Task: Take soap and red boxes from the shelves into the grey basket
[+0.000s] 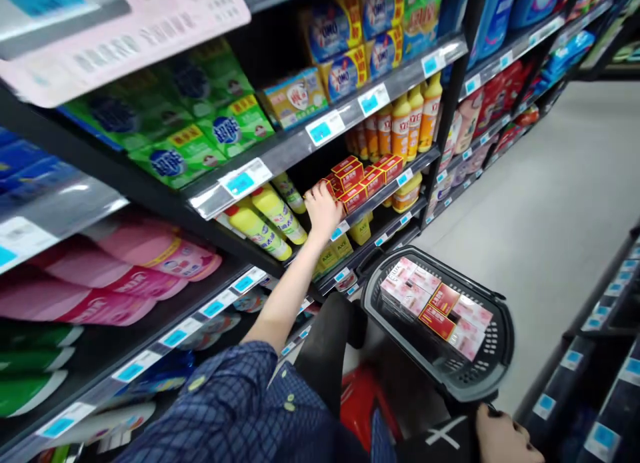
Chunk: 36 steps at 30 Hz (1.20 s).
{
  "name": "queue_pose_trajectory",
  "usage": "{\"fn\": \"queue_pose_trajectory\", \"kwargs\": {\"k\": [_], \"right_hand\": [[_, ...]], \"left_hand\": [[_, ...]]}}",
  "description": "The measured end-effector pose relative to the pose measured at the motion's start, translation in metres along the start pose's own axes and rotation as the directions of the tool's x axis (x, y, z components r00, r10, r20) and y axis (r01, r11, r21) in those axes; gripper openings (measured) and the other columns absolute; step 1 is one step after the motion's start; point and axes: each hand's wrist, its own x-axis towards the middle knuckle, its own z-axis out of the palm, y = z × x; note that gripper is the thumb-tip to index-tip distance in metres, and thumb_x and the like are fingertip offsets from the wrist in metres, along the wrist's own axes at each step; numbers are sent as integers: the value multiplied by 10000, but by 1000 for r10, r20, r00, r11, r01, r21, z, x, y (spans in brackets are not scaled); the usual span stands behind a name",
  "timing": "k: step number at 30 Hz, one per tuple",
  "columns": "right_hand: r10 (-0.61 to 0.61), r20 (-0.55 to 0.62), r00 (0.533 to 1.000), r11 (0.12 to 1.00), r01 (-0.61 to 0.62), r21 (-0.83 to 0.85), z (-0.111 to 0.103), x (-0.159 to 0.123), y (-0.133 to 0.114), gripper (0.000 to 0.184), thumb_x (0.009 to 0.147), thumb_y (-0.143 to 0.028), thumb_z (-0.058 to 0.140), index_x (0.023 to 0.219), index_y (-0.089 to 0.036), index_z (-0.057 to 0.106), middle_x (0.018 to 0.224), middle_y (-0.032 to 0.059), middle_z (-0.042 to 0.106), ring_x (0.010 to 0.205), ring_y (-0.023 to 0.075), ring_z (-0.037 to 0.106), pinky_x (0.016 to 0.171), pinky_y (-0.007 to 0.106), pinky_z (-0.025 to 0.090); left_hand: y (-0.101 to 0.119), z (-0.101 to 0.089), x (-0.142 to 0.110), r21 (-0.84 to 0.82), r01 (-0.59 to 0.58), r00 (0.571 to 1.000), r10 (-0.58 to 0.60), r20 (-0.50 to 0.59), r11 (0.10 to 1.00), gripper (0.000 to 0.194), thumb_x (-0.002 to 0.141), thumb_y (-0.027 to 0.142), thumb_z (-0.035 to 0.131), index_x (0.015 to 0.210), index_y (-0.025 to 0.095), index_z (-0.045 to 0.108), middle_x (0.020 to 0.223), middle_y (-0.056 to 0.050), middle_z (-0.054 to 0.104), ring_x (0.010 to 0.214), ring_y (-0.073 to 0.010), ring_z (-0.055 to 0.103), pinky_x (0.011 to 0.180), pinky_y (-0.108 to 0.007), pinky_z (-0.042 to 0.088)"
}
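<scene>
My left hand [324,208] reaches to the shelf with bent fingers around the left end of a group of small red boxes [354,197] with yellow edges. A red box shows partly behind those fingers. Yellow bottles [273,216] with red caps lie just left of that hand. At the bottom right, my right hand [505,437] is closed beside my knee, near the end of a black shopping basket [506,343]. Something dark shows at its fingers, too hidden to name. Inside the basket are pink-and-white Lux boxes [407,283] and red boxes [443,309].
Shelves [280,157] stand on the left, with green boxes [190,129], Omo boxes [345,73], orange bottles [415,119] and pink bottles [130,269]. Another shelf unit [580,363] borders the right. Grey floor [565,163] runs between them. A red object [363,399] lies below me.
</scene>
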Motion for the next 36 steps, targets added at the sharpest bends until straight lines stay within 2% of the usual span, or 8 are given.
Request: {"fn": "queue_pose_trajectory", "kwargs": {"k": [6, 10, 13, 17, 21, 25, 29, 36], "right_hand": [[89, -118, 989, 993, -79, 89, -5, -5, 0, 425, 491, -664, 553, 485, -267, 401, 1010, 169, 586, 1198, 597, 393, 633, 764, 298], [79, -45, 996, 972, -67, 225, -35, -12, -25, 439, 459, -707, 589, 603, -295, 543, 1036, 175, 605, 1222, 595, 377, 718, 808, 328], [-181, 44, 983, 849, 133, 512, -87, -47, -81, 596, 528, -658, 651, 932, -221, 620, 1123, 202, 604, 1156, 492, 508, 880, 705, 418], [-790, -51, 611, 267, 417, 869, -173, -129, -166, 797, 674, -440, 758, 1368, -338, 380, 1474, 92, 363, 1202, 286, 530, 968, 496, 491], [-917, -165, 363, 67, 548, 834, -231, -196, -199, 862, 609, -348, 840, 1361, -362, 419, 1449, 61, 388, 1277, 279, 462, 989, 441, 496], [-828, -174, 534, 193, 561, 805, -241, -225, -192, 676, 602, -374, 837, 1199, -269, 539, 1191, 63, 593, 1089, 244, 598, 895, 380, 547], [-593, 116, 797, 482, 236, 844, -225, -227, -188, 471, 736, -595, 655, 990, -208, 566, 904, 52, 674, 752, 211, 668, 601, 332, 570], [-452, 362, 815, 643, 17, 766, -204, -219, -189, 529, 696, -719, 590, 854, -216, 546, 622, 9, 636, 508, 197, 619, 483, 339, 536]], "left_hand": [[-32, -23, 59, 226, 110, 884, -199, 423, 968, 381, 878, 181, 487, 1220, 15, 500, 1163, -268, 592, 1115, -322, 583, 878, -393, 465], [-33, -67, 20, -19, 12, 933, -4, 360, 1000, 373, 857, 318, 542, 1106, 43, 577, 1082, -229, 647, 1021, -308, 624, 849, -366, 473], [-30, -114, -39, -509, 18, 836, 266, 480, 861, 351, 767, 401, 620, 979, 122, 625, 969, -103, 681, 888, -240, 638, 779, -316, 484], [-16, -176, -127, -846, 331, 547, 646, 532, 418, 392, 695, 432, 671, 941, 130, 630, 881, -35, 671, 779, -174, 621, 703, -262, 480], [-5, -213, -187, -847, 464, 459, 747, 481, 260, 377, 697, 380, 715, 967, 130, 632, 891, -32, 665, 806, -162, 615, 727, -252, 479], [-5, -214, -216, -741, 664, 455, 729, 511, 105, 508, 721, 461, 710, 1101, 153, 570, 1013, -75, 657, 810, -174, 642, 663, -253, 518], [-7, -200, -233, -520, 850, 297, 741, 603, 82, 653, 683, 584, 706, 1123, 154, 488, 990, -110, 658, 701, -201, 676, 546, -300, 559], [-9, -177, -247, -429, 883, 203, 668, 716, 192, 626, 684, 633, 685, 1018, 132, 518, 763, -67, 662, 586, -177, 665, 531, -295, 565]]}}
